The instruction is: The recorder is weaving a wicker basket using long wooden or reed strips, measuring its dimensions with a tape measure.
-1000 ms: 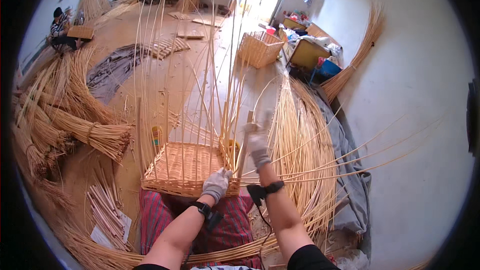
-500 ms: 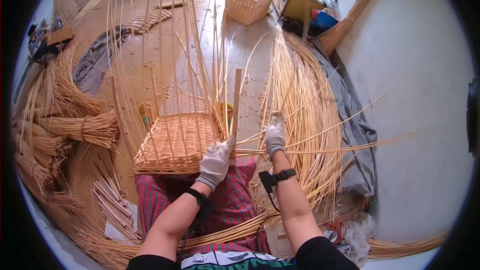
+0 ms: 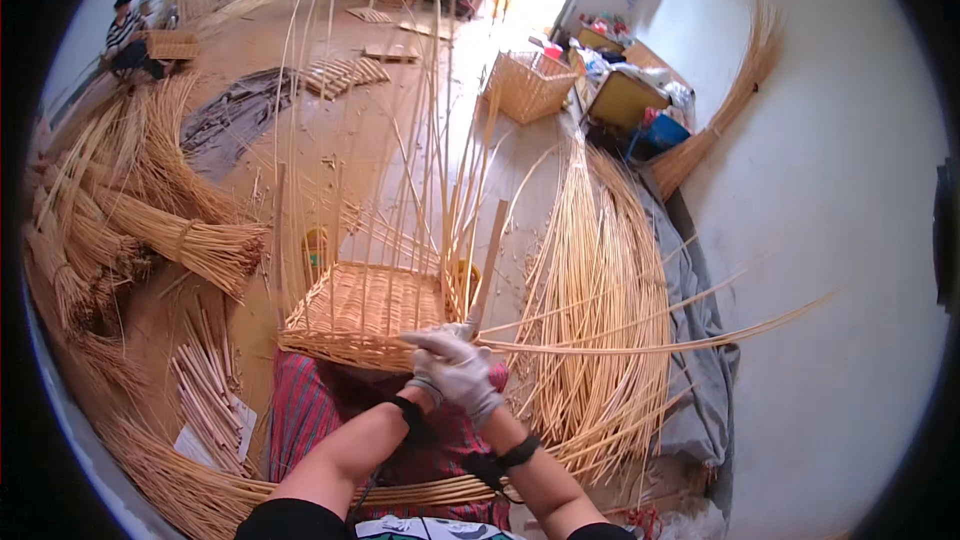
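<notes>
A shallow woven wicker basket [image 3: 375, 300] with tall upright stakes rests on my lap, over a red striped cloth [image 3: 300, 405]. My left hand [image 3: 430, 392], in a pale glove, is closed on the basket's near right corner, beside a flat wooden stake [image 3: 489, 265]. Much of it is hidden behind my right hand [image 3: 462, 372], also gloved, which crosses over it. My right hand's fingers stretch left along the front wall, with nothing clearly seen in them. Long loose willow rods [image 3: 640, 348] stick out to the right from that corner.
A large heap of rods [image 3: 590, 270] lies at right on a grey cloth [image 3: 700, 400]. Bundled rods [image 3: 190, 230] are piled at left, with short sticks [image 3: 212, 400] nearer me. Another basket [image 3: 530, 85] stands farther back. A person [image 3: 128, 35] sits far left.
My right hand has come left from among the loose rods to the basket corner, over my left hand. My left hand stays at that corner. The view has tilted up.
</notes>
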The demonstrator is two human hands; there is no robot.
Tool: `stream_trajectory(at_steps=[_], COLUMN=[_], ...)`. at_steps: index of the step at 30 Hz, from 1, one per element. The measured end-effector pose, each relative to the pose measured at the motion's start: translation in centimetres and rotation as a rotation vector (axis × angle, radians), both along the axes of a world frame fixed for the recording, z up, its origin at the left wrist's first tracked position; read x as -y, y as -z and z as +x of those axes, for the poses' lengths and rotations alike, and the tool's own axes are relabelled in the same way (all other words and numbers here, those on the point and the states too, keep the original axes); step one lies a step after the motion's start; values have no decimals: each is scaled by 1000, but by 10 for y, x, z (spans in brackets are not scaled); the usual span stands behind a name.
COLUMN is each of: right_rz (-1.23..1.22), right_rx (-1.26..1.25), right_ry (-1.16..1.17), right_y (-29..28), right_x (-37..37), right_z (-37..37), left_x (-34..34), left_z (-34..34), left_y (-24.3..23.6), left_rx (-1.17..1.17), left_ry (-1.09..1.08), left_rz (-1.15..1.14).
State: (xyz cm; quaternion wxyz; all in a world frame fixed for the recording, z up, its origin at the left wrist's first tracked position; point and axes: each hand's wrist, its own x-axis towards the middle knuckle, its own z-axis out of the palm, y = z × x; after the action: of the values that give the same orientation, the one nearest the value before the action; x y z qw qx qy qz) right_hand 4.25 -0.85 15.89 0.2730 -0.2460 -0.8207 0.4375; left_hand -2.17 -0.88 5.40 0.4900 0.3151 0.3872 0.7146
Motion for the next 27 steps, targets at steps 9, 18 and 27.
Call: stream_trajectory(at_steps=[9,18,27], right_rz=[-181,113,648], right_rx=[634,719,633], right_ry=[161,655,756], right_y=[31,35,54], right_x=[-115,-84,-85], right_z=[44,11,19], left_x=[28,-95,94], left_z=[-87,-39,-233], left_y=[-32,-101,-57], left_rx=[-86,-988,-1353], left_ry=[-316,-148,-1481], left_rz=[-313,6,-280])
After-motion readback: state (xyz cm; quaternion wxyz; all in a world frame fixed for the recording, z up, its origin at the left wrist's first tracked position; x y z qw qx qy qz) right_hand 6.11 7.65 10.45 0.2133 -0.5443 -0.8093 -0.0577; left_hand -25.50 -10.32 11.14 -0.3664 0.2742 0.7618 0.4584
